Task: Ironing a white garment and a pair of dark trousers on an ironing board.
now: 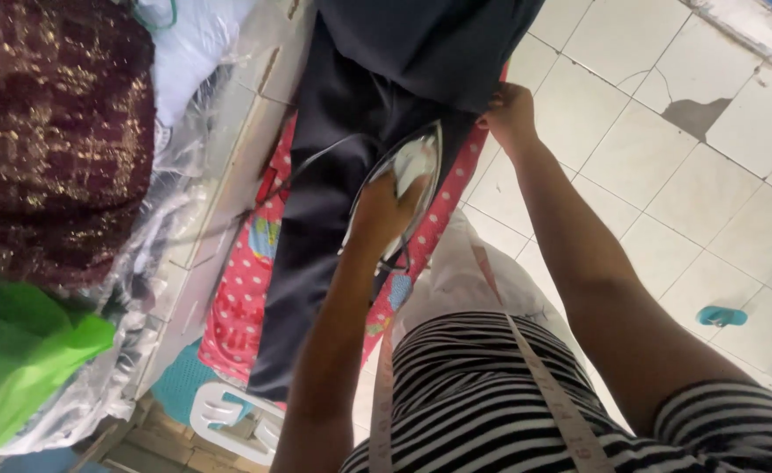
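left hand (384, 210): fingers wrapped on iron (408, 171) | right hand (509, 109): fingers pinching dark garment (333, 131) edge at 1 o'clock | progress: pressing mid-garment, finished share unclear

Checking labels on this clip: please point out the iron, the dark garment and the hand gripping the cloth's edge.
iron (414, 166): head view, on its shiny soleplate edge.
dark garment (333, 149): head view, on the flat middle of the fabric.
right hand (510, 112): head view, on the knuckles pinching the garment's edge.

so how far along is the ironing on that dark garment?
Near stretch of the dark garment lies flat on the spotted red cover. In hand: left hand runs the iron mid-garment; right hand grips the edge. Left: the bunched far part.
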